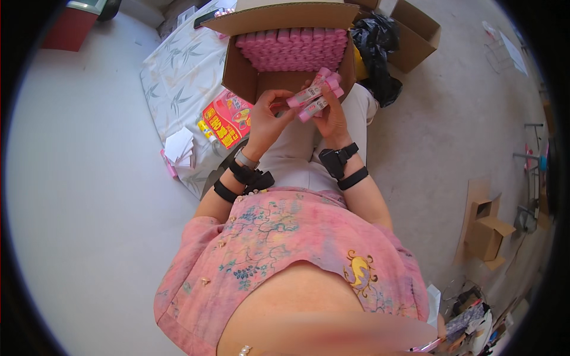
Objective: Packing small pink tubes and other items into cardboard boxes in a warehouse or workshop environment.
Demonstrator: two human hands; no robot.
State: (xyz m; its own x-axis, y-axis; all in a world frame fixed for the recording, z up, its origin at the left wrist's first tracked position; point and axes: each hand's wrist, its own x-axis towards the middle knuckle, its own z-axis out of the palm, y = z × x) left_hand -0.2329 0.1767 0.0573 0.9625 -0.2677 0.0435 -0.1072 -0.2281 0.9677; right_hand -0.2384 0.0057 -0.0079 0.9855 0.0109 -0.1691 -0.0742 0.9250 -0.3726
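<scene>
Tubes [307,95] in pink with pale labels sit in a small bunch between the person's two hands, above the lap and just in front of an open cardboard box [238,74]. The right hand [335,126] holds them: its fingers are closed round the bunch from the right, with the thumb lying over the top. The left hand [268,123] is at the bunch's left end, its fingers curled and bent in toward the tubes; whether they grip them or only touch them, I cannot tell.

Inside the box, packed rows of pink tubes [291,50] fill the far part, while bare cardboard shows in the near part. The flap on the far side stands up.

On the left, a table [172,65] with a leaf-patterned cover carries a red and yellow packet [228,118] close to the left forearm, a small yellow stick [206,130] beside it, and a loose pile of white cards [178,145] near the edge, with a pink piece [169,164] partly beneath them.

To the right of the box are a crumpled black plastic bag [377,35] and another open carton [418,26]. Black straps circle both wrists.
</scene>
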